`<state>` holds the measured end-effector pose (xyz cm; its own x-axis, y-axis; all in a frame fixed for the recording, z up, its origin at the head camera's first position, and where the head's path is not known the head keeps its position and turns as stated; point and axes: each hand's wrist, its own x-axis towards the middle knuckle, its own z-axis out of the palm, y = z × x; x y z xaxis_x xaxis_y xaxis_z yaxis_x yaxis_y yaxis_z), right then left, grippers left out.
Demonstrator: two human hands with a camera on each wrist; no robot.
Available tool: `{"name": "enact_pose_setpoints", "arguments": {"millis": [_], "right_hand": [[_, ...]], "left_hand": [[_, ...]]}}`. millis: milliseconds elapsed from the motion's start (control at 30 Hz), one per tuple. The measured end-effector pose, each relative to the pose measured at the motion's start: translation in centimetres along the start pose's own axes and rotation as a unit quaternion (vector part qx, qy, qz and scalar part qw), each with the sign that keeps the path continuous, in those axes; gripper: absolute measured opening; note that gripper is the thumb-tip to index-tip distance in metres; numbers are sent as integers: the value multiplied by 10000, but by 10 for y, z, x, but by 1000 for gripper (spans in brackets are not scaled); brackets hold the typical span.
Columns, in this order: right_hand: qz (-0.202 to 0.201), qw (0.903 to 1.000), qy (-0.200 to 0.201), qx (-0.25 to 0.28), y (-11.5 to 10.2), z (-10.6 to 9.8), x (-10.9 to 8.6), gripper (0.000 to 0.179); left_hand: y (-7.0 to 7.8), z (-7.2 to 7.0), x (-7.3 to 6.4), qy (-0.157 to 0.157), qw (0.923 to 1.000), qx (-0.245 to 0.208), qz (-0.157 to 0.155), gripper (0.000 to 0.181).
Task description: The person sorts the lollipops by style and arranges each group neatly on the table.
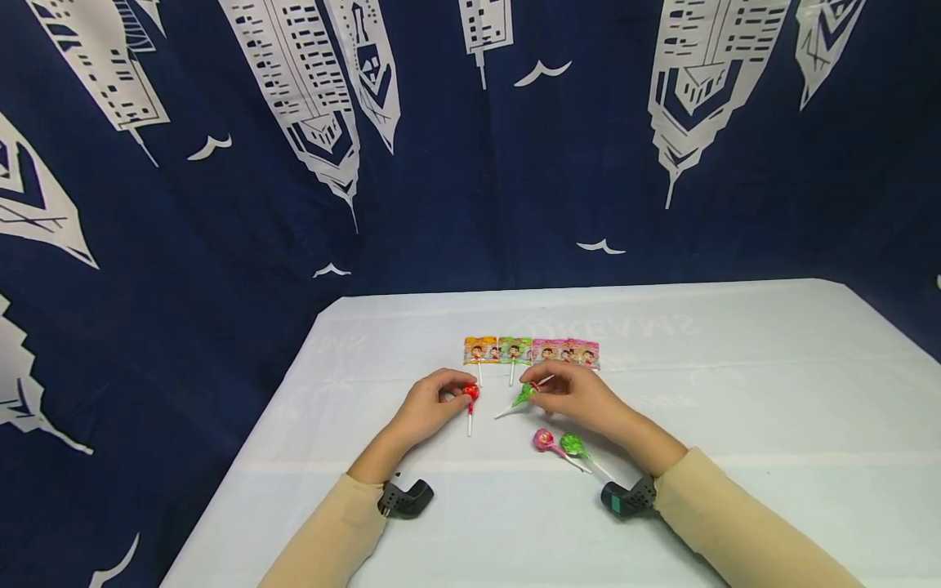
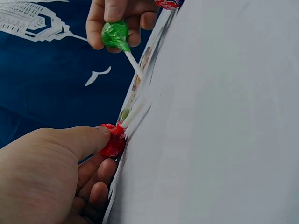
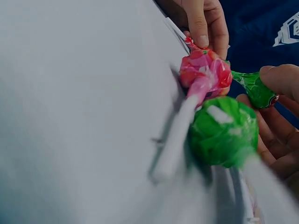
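Nearest me, two beige sleeves (image 1: 323,531) are angling in from the lower edge, each wrist wearing a black camera (image 1: 406,500). Just past the right one I am seeing two loose lollipops side by side, a pink one (image 1: 543,439) and a green-wrapped one (image 1: 571,444), sticks slanting toward that wrist. Beyond them I am pinching a red-wrapped lollipop (image 1: 470,393) between thumb and fingers of the left hand (image 1: 430,406), its stick pointing back toward me; the right hand (image 1: 573,394), a short gap away, is pinching a second green lollipop (image 1: 525,395), stick slanting down-left. White tablecloth (image 1: 764,457) is stretching out widely to the right and, more narrowly, to the slanting left edge. Just ahead of the hands, printed packets are forming a row: orange (image 1: 479,348), green (image 1: 514,346), then pink (image 1: 547,350). White sticks are showing below the orange and green ones; I cannot tell what the pink are enclosing. Past the table's far edge, a navy curtain (image 1: 456,204) is hanging.
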<state>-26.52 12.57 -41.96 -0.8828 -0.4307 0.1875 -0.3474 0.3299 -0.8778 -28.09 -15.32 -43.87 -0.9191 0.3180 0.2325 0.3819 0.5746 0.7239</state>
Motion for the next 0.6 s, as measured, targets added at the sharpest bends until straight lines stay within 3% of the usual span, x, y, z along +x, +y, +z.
{"name": "enact_pose_setpoints", "arguments": {"millis": [400,600], "right_hand": [[57,9992,-258,-286,-14,5,21,23],[309,9963,-494,-627,-18,8,30,24]], "left_hand": [[1,1,1,-17,10000,51,-75,23],[2,1,1,-40,10000,38,-79,23]]}}
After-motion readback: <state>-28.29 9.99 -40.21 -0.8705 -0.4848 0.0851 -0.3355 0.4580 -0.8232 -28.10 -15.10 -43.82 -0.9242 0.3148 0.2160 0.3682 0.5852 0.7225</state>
